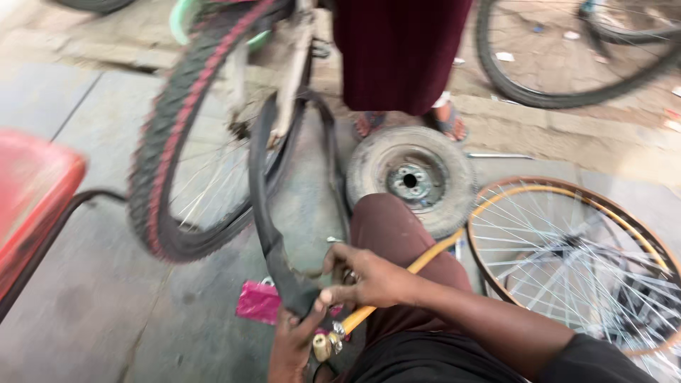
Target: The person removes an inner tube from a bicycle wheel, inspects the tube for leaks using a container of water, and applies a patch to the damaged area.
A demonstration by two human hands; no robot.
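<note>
My left hand (pixel 292 349) grips the lower end of a black rubber inner tube (pixel 264 206) near the bottom middle. My right hand (pixel 363 275) pinches the same tube just above it, fingers curled on the rubber. The tube loops upward past a bicycle frame. A brass valve fitting (pixel 323 347) hangs below my left thumb. A yellow hose (pixel 425 259) runs under my right wrist across my knee in maroon trousers (pixel 397 241).
A bicycle wheel with a black and red tyre (pixel 170 149) stands at left. A small dirty wheel (pixel 411 181) lies flat ahead, a spoked rim (pixel 574 262) at right. A person in a maroon garment stands behind. Red seat (pixel 32 191) far left; pink packet (pixel 258 301) on the floor.
</note>
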